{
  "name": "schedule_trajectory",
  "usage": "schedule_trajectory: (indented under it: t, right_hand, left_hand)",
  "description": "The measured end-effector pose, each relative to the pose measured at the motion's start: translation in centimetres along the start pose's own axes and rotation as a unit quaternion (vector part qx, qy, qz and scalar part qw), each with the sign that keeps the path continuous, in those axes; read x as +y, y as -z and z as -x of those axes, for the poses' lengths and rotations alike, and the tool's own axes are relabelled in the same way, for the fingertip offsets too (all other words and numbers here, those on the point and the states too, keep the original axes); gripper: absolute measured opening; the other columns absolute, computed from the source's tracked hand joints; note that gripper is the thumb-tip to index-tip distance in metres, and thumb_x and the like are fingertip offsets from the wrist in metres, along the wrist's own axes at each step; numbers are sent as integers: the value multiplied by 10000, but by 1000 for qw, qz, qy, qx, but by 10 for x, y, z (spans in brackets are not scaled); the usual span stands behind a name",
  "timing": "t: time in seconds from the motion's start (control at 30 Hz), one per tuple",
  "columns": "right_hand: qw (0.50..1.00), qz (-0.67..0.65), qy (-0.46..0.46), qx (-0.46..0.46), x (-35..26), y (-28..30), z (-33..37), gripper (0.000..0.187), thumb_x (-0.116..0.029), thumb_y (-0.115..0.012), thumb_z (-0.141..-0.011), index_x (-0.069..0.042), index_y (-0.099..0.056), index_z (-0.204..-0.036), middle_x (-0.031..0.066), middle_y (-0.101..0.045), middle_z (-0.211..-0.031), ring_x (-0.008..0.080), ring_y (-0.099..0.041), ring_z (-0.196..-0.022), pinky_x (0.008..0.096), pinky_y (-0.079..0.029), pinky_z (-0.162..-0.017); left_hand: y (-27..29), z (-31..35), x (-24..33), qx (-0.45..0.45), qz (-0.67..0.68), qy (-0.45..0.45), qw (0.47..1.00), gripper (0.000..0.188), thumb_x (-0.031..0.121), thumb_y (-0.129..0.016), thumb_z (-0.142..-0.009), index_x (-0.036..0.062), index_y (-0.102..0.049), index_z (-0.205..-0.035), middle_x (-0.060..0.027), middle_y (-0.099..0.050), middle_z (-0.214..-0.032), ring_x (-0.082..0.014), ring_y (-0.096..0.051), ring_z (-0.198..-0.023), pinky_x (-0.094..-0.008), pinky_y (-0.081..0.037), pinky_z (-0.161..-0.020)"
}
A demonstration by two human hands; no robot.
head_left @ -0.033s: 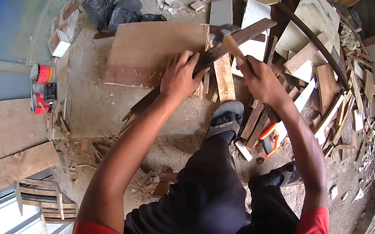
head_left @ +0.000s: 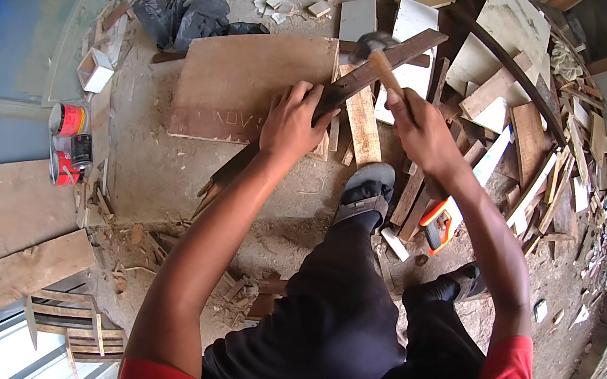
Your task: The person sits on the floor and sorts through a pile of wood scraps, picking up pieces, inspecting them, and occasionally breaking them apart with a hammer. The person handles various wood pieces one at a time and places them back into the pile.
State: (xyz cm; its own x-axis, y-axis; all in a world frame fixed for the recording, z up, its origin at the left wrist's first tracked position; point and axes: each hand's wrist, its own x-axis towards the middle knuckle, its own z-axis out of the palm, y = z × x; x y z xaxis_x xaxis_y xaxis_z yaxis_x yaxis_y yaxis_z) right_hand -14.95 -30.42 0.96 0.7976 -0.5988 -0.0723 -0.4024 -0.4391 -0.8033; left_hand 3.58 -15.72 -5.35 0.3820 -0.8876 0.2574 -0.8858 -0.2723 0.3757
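My left hand [head_left: 292, 123] is closed around a long dark wooden strip [head_left: 415, 49], which slants up to the right above the floor. In my right hand [head_left: 425, 133] is a hammer [head_left: 383, 70], its wooden handle wrapped by my fingers. The hammer's metal head is blurred and overlaps the strip's upper edge; I cannot tell whether it touches. Behind the strip lies a wide brown board [head_left: 251, 70]. A pale wooden block [head_left: 363, 127] extends from under the strip toward my sandalled foot [head_left: 368, 191].
Scrap wood [head_left: 527, 136] is heaped on the right. A handsaw [head_left: 439, 229] with an orange and black handle lies below my right forearm. Red and black cans [head_left: 71, 118] stand at the left, near a small white box [head_left: 95, 70]. Black plastic bags [head_left: 195, 19] lie at the back.
The hammer and my right hand have shifted slightly, the hammer head going a little to the right and up. My left hand and the strip stay in place.
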Motion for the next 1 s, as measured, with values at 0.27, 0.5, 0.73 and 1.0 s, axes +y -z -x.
schedule_trajectory:
  t: [0.27,0.5,0.73,1.0]
  right_hand:
    - [998,-1,62,24,-8,-13,7,273,-222,-475,-1016,46,-432,-990,304,-559,-599,534,-588,-650,564,-426,-544]
    - [995,23,93,39,-11,-15,17,232,-172,-491,-1010,47,-425,-976,296,-533,-595,515,-560,-623,528,-403,-499]
    - [986,40,153,47,5,-23,14,236,-158,-525,-980,55,-425,-1005,284,-565,-570,501,-584,-565,556,-456,-504]
    - [951,-254,-175,1,20,40,50,365,-404,-424,-1046,-51,-518,-1038,-42,-393,-654,62,-359,-486,242,-304,-438]
  left_hand:
    - [0,-10,-6,20,-28,-24,999,499,366,-677,-881,25,-601,-1238,-131,-576,-1157,-345,-601,-1035,-431,-499,-874]
    - [0,-8,-6,-6,-22,-6,1000,488,338,-665,-876,21,-576,-1235,-121,-548,-1156,-310,-552,-1104,-415,-457,-952]
    - [1,-15,-7,7,-25,-25,999,487,390,-631,-903,29,-581,-1225,-122,-546,-1132,-332,-580,-1031,-427,-491,-887]
    - [6,-19,-1,-38,-10,-9,999,462,359,-600,-940,-9,-571,-1217,-146,-545,-1183,-362,-585,-1050,-442,-489,-879]
